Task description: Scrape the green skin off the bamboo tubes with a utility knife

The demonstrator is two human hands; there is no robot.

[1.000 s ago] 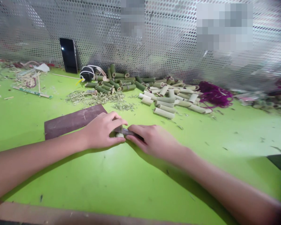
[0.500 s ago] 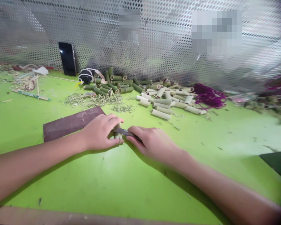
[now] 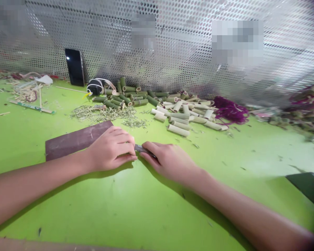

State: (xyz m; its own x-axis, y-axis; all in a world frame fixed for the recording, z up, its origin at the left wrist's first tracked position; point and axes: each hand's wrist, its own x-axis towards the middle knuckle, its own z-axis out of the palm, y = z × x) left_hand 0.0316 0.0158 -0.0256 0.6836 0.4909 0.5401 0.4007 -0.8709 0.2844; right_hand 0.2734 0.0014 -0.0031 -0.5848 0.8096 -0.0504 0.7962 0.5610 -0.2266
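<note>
My right hand (image 3: 170, 157) is wrapped round a knife (image 3: 140, 148), whose grey metal end reaches toward my left hand. My left hand (image 3: 117, 148) is closed, its fingers curled down round a short bamboo tube. The tube was visible there half a second ago, but the fingers now cover it. The knife's tip meets the left fingertips and is hidden behind them. Under and behind the left wrist lies a flat brown sheet (image 3: 75, 139) with pale scuffs.
Behind the hands lie green bamboo tubes (image 3: 140, 102), peeled pale tubes (image 3: 178, 130) and a heap of shavings (image 3: 102, 113). A phone (image 3: 75, 68) leans on the perforated metal wall (image 3: 172, 52). Purple string (image 3: 231, 109) lies right of the tubes; a dark green object (image 3: 306, 188) at the right edge.
My left fingers have curled down over the bamboo tube, which showed between thumb and fingers before. The knife stays in my right hand, nearly in place. The view has shifted slightly.
</note>
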